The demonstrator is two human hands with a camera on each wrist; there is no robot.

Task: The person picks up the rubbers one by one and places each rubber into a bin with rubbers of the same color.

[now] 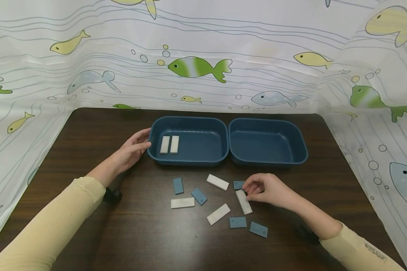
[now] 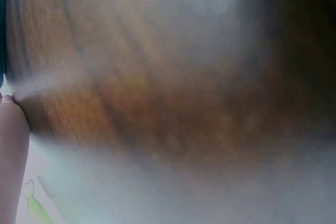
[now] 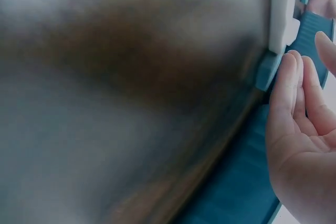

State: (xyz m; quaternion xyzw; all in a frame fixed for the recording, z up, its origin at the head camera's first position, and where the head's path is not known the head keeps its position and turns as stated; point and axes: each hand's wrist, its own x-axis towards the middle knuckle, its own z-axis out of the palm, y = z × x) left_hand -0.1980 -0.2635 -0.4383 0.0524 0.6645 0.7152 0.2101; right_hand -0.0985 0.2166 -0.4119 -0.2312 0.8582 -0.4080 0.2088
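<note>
My left hand (image 1: 130, 152) touches the left end of a blue tray (image 1: 203, 145), thumb at the rim and fingers against the outer wall. Two white rectangular blocks (image 1: 174, 144) lie side by side in it. Over the table, my right hand (image 1: 266, 190) is beside a white block (image 1: 244, 202), with its fingertips near the block's upper end. A small blue block (image 1: 238, 184), partly hidden by the fingers, lies just behind. In the right wrist view, a gap separates thumb from fingers (image 3: 286, 85). The left wrist view shows mostly blurred tabletop.
A second blue tray (image 1: 268, 145) stands against the first one's right side. Loose white blocks (image 1: 218, 214) and blue blocks (image 1: 238, 222) lie scattered in front of the trays on the dark wooden table (image 1: 139, 233). A fish-patterned sheet (image 1: 203, 37) surrounds the table's back and sides.
</note>
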